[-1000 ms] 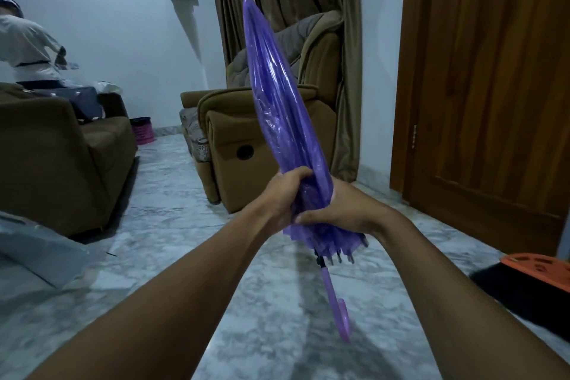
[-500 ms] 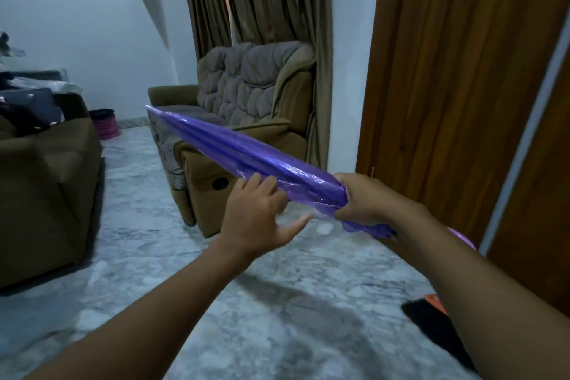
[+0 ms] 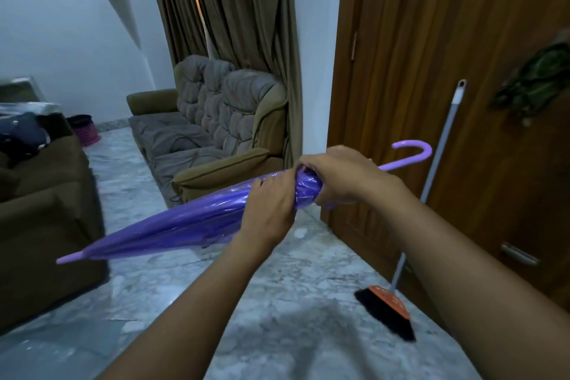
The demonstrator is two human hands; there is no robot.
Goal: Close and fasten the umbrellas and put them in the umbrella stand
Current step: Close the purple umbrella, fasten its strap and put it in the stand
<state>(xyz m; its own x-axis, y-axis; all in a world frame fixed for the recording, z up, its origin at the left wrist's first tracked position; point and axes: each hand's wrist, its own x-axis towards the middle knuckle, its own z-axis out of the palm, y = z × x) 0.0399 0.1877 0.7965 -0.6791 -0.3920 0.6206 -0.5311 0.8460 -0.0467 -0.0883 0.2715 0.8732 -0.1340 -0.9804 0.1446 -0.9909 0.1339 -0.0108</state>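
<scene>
The purple umbrella [image 3: 172, 222] is folded and held nearly level at mid-frame, above the marble floor [image 3: 277, 318], with its tip pointing down-left and its hooked handle [image 3: 413, 154] rising to the right. The canopy is gathered into a slim roll, which appears to be preparation for fastening.

The right hand [image 3: 342, 177] is clamped around the canopy's wide end, near the handle, where the fabric bunches. This grip likely keeps the folds from springing open. The left hand [image 3: 270, 210] is closed over the canopy just beside the right hand, fingers wrapped around the roll (the two hands nearly touch). A closing strap is not visible, so it cannot be told whether the umbrella is fastened yet.

Judged step: securing the gathered canopy. Placement in the stand is not yet done, and no umbrella stand can be identified in view.

Surroundings: a broom [image 3: 398, 296] leans against the wooden door [image 3: 462, 71] to the right, close to the handle end. A padded armchair [image 3: 222, 133] stands behind the umbrella, before brown curtains [image 3: 234, 9]. A darker sofa [image 3: 40, 210] occupies the left side.
</scene>
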